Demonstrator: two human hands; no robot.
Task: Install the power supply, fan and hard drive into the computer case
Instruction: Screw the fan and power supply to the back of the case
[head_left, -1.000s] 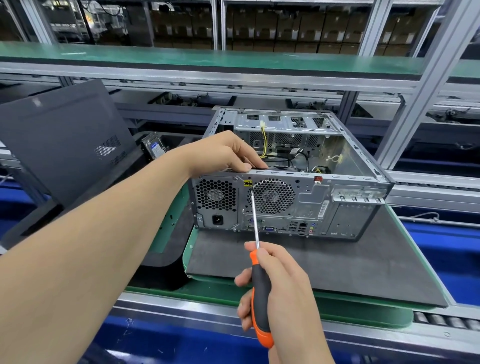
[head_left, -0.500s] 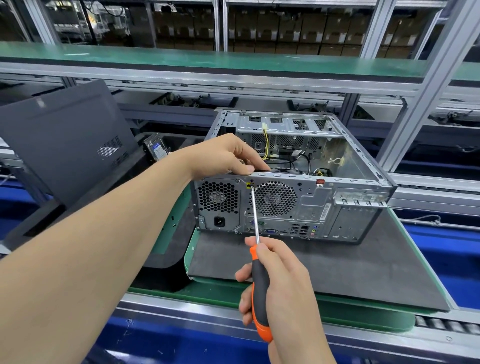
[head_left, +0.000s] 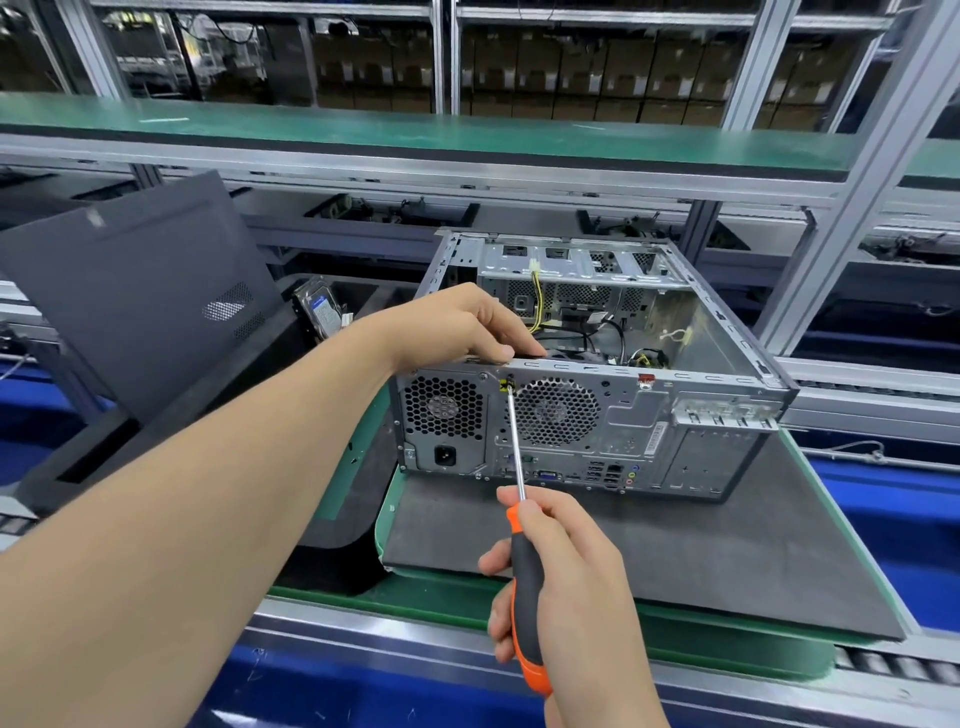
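Note:
An open grey computer case (head_left: 722, 415) lies on its side on a dark mat, rear panel toward me. The power supply (head_left: 444, 415) fills the rear panel's left end, and the fan (head_left: 555, 413) sits behind the round grille beside it. My left hand (head_left: 457, 327) rests on the case's top rear edge, fingers curled over it into the case. My right hand (head_left: 566, 577) grips an orange-and-black screwdriver (head_left: 524, 587); its tip meets a screw at the fan grille's upper left corner. A hard drive (head_left: 318, 306) leans in a tray left of the case.
The case's dark side panel (head_left: 130, 296) leans at the left. The dark mat (head_left: 675, 561) lies on a green pallet over a roller conveyor. A green shelf (head_left: 467, 130) on an aluminium frame runs overhead behind the case. Loose cables lie inside the case.
The hands and screwdriver keep their places on the case, with the tip staying at the same screw. Only the view has shifted slightly.

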